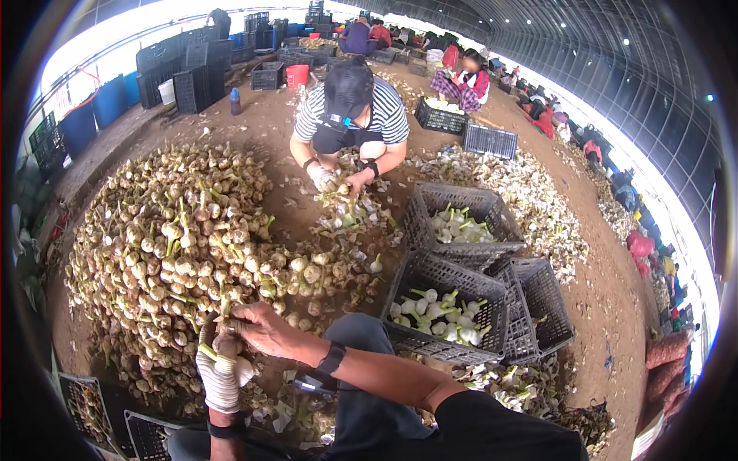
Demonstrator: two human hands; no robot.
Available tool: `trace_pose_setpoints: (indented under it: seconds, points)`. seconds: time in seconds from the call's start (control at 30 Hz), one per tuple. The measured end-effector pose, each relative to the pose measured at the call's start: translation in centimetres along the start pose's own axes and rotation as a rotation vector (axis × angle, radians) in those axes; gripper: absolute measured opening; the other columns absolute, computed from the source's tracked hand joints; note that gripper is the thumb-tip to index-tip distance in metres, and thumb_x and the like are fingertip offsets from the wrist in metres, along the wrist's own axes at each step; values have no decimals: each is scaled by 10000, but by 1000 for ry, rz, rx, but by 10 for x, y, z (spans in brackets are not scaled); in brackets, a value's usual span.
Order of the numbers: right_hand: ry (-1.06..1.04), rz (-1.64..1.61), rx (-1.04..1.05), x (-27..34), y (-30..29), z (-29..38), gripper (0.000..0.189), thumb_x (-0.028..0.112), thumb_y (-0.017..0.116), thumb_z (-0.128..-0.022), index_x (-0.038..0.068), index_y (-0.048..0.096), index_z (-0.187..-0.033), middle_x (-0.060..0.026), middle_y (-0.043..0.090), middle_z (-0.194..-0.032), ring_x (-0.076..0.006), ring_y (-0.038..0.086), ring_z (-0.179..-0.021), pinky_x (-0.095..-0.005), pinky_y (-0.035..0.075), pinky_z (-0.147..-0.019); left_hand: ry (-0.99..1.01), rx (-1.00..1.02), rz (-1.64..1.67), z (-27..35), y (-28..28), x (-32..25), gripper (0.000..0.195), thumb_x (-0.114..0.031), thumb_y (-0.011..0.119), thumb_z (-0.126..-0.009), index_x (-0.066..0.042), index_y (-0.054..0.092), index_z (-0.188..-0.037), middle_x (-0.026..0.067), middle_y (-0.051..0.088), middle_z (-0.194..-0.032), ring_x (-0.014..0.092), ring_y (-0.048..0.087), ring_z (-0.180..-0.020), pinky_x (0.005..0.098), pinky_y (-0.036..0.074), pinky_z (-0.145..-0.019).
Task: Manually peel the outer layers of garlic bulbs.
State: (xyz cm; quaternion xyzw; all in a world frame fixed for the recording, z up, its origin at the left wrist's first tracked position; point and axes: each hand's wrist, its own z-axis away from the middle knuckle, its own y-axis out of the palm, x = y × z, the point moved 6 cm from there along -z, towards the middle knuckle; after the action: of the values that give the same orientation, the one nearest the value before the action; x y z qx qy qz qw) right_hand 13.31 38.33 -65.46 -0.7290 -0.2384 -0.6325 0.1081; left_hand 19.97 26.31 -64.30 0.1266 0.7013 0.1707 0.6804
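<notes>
My left hand [220, 374], in a white knitted glove, holds a garlic bulb [228, 344] low before me, with a pale green stem beside its fingers. My bare right hand [266, 333] meets it from the right, thumb and fingers pinched at the bulb's dry outer skin. The right fingertips are partly hidden. Just beyond both hands spreads a large heap of unpeeled garlic bulbs [173, 248] with stems. To the right of my knee, a black plastic crate [461, 282] contains several peeled white garlic bulbs [441, 314].
Behind that crate stands another black crate [467, 199] with peeled garlic, and beside it an angled crate [545, 305]. Opposite me a person [351, 109] squats, handling garlic. Peeled skins [530, 207] litter the dirt floor. Two crates [86, 403] edge the lower left.
</notes>
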Motion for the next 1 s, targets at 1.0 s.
trace_pose_setpoints:
  seconds: [1.0]
  points:
    - [-155,259,-80,4,-1,12,242,77,685,-919,-67,526,-808,-184,471,-663,-198,395,-590,-438,361,-550,204,-114,-322,0,-25,23,664,22,568,-929,-4,411,-1574,116,645,-1300,140,637,-1010,270,541,-893]
